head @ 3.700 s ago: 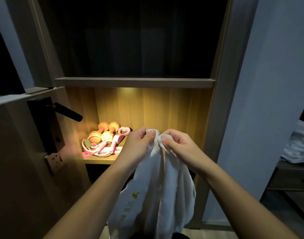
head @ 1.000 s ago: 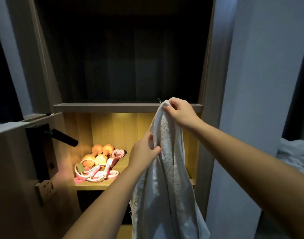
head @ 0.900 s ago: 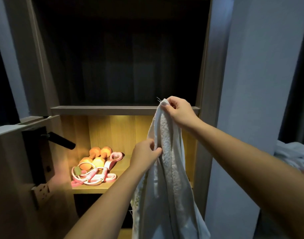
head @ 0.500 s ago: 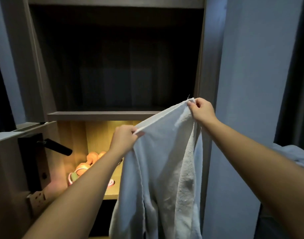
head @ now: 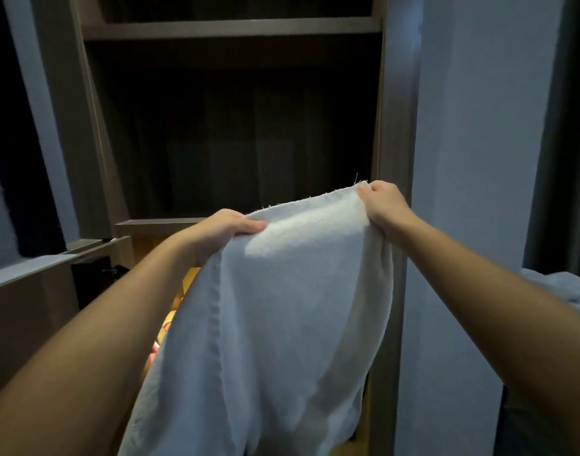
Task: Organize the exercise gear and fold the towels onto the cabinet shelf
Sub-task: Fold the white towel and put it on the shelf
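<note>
The fingers (head: 249, 226) of the left hand (head: 227, 229) are curled over one top corner of the towel (head: 282, 324), and the corner is pinched tight. The other top corner is pinched the same way in the curled fingers of the right hand (head: 384, 207), which is held a bit higher. The hands are held apart, so the top edge is pulled into an almost straight line between them. It is probably held like this so the cloth can hang open and flat before a fold is made.

The rest of the towel hangs down in front of the arms and runs off the bottom of the picture. It is not folded yet, and it is not on any shelf.

Behind it the cabinet (head: 98, 133) is seen. The edge of a dark shelf (head: 157, 222) is just past the left hand. Under that shelf a warm lit space is mostly hidden by the towel. A bit of orange and pink (head: 166, 324) shows there. It may be the exercise gear, but too little is seen to be sure.

An open door (head: 28, 291) stands at the left. At the far right a pale cloth (head: 571, 291) lies. It cannot be told if it is another towel.

Next, the two corners will likely be brought together. A firm pinch is needed, or a corner could slip.
</note>
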### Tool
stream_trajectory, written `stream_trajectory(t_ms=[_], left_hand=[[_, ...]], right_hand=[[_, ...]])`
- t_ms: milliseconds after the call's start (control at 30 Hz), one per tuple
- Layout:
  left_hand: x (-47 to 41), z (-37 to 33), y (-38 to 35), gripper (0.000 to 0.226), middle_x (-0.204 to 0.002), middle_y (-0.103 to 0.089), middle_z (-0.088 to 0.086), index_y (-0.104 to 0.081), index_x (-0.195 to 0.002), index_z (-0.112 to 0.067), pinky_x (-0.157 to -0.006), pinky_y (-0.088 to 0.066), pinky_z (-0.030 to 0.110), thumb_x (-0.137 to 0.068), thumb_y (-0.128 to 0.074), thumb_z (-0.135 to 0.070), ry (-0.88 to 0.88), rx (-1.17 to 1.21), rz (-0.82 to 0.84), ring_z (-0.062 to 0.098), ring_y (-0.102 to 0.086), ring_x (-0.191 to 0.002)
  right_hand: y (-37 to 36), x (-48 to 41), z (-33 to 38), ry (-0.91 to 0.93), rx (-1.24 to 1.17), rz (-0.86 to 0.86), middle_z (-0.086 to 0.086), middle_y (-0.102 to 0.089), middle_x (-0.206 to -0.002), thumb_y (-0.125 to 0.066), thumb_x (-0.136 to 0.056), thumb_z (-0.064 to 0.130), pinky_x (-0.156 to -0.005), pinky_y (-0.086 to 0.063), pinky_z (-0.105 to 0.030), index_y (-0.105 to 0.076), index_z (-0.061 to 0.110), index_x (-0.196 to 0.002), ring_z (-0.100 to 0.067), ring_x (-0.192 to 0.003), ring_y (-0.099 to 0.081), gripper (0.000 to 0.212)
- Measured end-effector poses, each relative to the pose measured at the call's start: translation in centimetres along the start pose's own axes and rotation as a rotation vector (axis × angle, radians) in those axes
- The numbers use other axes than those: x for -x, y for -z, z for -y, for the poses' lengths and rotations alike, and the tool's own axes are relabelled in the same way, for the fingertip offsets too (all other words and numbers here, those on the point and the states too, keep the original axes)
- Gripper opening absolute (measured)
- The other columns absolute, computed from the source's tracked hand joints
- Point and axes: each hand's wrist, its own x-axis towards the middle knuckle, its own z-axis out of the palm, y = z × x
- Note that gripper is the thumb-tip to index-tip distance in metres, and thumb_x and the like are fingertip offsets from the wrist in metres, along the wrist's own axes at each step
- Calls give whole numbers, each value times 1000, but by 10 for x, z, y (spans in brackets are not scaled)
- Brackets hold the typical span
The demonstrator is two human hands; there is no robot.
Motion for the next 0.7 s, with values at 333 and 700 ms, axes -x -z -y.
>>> stream_trajectory(t_ms=[333,700], left_hand=[[30,87,-58,24,-76,-73,10,-73,-85,-2,-57,-53,26,-85,-69,-25,144,103,43,21,-69,-65],[48,201,-142,24,-64,-67,-2,-71,-70,-7,-54,-43,18,-90,-66,-18,199,99,69,7,-60,-57]], right_hand=[[-12,57,-61,-318,171,342,-10,-64,-112,-51,-100,36,-75,-46,-32,-64,6,-119,-25,-96,-61,38],[-45,141,-191,-352,345,262,-5,-59,-80,-39,-101,34,-58,-37,-29,-58,14,-80,-22,-77,-55,34]])
